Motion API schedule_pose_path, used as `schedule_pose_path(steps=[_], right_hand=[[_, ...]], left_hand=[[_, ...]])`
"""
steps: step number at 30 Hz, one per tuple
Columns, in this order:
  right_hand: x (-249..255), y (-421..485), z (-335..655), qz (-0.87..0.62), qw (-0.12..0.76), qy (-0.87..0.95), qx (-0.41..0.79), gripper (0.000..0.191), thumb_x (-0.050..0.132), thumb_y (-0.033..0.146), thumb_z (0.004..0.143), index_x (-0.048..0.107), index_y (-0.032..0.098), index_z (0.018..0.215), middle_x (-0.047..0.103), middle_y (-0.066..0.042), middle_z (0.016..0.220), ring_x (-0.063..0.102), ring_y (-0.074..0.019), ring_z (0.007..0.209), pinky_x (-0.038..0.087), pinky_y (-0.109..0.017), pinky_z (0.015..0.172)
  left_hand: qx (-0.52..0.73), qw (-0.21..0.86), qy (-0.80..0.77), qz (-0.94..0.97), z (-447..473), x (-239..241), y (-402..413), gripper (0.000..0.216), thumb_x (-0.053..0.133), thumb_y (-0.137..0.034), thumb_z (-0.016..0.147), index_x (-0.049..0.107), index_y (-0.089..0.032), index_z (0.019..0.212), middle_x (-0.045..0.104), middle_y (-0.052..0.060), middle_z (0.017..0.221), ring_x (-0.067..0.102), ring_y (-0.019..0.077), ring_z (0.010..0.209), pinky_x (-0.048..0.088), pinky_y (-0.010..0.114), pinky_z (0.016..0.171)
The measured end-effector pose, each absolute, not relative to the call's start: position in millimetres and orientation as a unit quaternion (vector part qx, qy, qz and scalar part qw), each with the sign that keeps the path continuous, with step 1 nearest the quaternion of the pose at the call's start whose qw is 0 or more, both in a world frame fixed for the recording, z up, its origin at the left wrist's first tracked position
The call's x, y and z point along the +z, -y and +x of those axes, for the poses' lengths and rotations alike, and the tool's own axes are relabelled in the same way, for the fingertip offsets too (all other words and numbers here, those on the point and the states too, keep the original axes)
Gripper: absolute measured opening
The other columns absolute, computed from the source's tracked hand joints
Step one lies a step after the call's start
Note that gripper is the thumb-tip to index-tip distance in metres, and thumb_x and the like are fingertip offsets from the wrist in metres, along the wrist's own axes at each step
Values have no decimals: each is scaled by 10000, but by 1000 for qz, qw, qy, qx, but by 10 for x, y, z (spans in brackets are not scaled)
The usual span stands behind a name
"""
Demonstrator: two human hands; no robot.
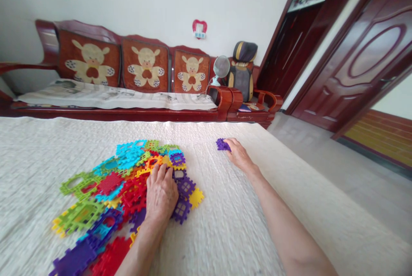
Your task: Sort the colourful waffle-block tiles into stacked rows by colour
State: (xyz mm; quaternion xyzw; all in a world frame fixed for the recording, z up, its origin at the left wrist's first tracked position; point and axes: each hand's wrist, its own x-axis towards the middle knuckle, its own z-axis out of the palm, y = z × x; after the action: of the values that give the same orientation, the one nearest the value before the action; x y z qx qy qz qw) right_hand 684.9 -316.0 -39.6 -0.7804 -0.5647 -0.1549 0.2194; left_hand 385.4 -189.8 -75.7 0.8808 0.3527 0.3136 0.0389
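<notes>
A pile of flat plastic interlocking tiles [111,183] in red, green, light blue, purple, yellow and orange lies spread on the pale textured cloth. My left hand [162,188] rests on the right part of this pile, fingers bent down onto the pieces; its fingertips are partly hidden among them. Purple window tiles [186,186] and a yellow tile [196,198] lie just right of that hand. Apart from the pile, my right hand [238,153] reaches forward, thumb and fingers closed on the edge of a purple tile [222,144] at the cloth's surface.
The cloth-covered table [219,233] ends at a far edge and a slanting right edge. Beyond it stand a wooden sofa [138,115] with bear cushions [146,65], a small fan [221,68] and a chair with a massage pad [241,80]. Wooden doors [360,65] are at right.
</notes>
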Motion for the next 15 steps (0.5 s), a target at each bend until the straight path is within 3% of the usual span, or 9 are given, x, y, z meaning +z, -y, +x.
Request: schedule_pose_path(steps=[15], right_hand=[[-650, 3113, 7035, -773, 249, 544, -208, 480, 474, 38, 745, 539, 171, 1202, 518, -111, 1207, 491, -239, 1127, 425, -412, 1020]], left_hand=[[315, 37, -349, 882, 3853, -758, 1902, 372, 422, -167, 842, 643, -137, 1141, 580, 137, 1281, 411, 318, 1284, 418, 483, 986]])
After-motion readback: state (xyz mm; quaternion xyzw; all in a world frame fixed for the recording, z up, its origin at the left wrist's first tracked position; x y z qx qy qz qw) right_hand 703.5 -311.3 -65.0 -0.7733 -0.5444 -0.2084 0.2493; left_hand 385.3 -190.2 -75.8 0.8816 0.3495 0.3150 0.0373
